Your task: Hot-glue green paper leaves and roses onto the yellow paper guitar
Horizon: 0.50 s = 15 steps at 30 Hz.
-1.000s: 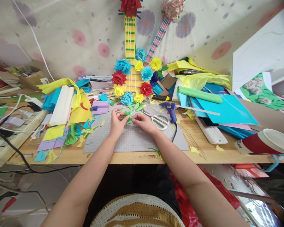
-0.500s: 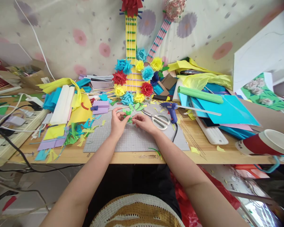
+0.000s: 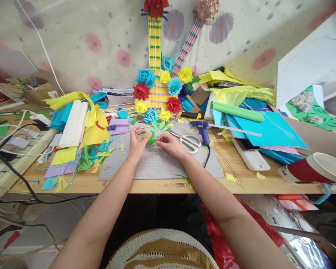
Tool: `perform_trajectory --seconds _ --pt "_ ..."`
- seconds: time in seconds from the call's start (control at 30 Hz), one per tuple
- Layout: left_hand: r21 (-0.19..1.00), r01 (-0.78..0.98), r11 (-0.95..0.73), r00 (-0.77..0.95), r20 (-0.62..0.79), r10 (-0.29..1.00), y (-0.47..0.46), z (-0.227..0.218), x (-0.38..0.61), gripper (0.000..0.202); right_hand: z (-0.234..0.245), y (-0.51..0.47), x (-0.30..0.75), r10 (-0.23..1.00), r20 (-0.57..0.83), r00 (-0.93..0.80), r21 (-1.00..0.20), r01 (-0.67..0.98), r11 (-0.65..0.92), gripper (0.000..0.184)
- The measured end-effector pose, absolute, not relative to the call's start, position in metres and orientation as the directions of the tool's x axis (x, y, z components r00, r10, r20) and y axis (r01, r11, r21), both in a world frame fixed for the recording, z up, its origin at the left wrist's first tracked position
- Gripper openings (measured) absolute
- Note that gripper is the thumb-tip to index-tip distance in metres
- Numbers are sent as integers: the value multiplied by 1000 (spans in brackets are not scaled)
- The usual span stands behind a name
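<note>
Between my hands, over the grey cutting mat (image 3: 123,164), is a green paper leaf piece (image 3: 151,139). My left hand (image 3: 138,141) pinches it between thumb and fingers from the left. On its right side my right hand (image 3: 169,144) has thumb and forefinger pressed together close to the green paper; what those fingertips hold is too small to make out. More green paper leaves (image 3: 161,126) lie just behind my hands, below the yellow paper guitar (image 3: 156,89) with its paper flowers. White-handled scissors (image 3: 189,144) lie to the right of my right hand.
A blue glue gun (image 3: 203,131) lies right of the scissors, its cord running forward. Thin wires (image 3: 226,164) spread over the table at right, near a white power bank (image 3: 253,158) and a red-white cup (image 3: 313,168). Paper scraps (image 3: 85,158) and a power strip (image 3: 25,157) occupy the left.
My left hand has shifted slightly left and turned, and more of the green paper now shows between my hands. My right hand stays almost in place.
</note>
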<state>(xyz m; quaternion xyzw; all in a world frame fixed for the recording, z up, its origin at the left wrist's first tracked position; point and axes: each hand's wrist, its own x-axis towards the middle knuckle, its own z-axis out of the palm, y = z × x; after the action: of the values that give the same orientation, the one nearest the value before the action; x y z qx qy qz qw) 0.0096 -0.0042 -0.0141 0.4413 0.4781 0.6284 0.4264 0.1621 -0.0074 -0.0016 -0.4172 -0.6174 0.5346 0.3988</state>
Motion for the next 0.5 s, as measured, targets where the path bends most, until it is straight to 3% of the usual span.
perform_trajectory --seconds 0.1,0.3,0.5 --pt "982 -138 -130 -216 98 971 -5 -12 9 58 -1 -8 163 944 53 -326 -994 76 82 29" --pt "993 -115 -37 23 40 999 -11 -9 10 42 0 -7 164 942 81 -326 -994 47 101 29" --pt "991 -128 -28 2 29 1000 -14 -6 11 41 -1 -7 162 944 93 -315 -987 94 129 26"
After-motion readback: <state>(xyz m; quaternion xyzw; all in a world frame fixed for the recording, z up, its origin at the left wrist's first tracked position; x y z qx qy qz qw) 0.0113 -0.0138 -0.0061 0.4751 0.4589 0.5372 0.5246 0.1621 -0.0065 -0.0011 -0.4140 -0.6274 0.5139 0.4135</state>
